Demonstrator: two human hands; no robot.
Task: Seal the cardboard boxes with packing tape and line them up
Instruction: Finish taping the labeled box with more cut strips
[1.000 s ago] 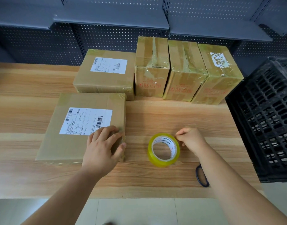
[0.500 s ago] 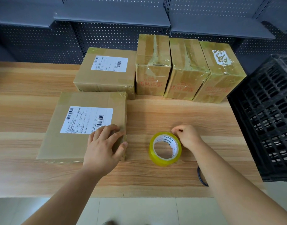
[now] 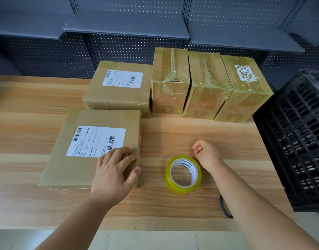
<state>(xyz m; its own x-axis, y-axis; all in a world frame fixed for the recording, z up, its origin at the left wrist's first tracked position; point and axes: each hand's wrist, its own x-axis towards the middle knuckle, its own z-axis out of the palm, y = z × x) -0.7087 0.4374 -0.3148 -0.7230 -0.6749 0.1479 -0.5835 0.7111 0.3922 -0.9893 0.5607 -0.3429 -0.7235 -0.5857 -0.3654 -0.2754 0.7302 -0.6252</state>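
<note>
The flat, square cardboard box lies at the near left of the desk. It is matt brown, with a white barcode label on top and glossy tape over its far corners. The left grip rests on its near right corner, fingers straight and spread, thumb down the side wall. Just right of it, lying flat, is the tape roll, a yellowish translucent ring on a white core. Close behind the roll the right grip is curled together, thumb to forefinger; I cannot tell whether a tape end sits between them.

Along the far edge stand a second labelled box and three taller boxes wrapped in wrinkled, shiny tape. A black lattice crate stands to the right of the wood-grain desk.
</note>
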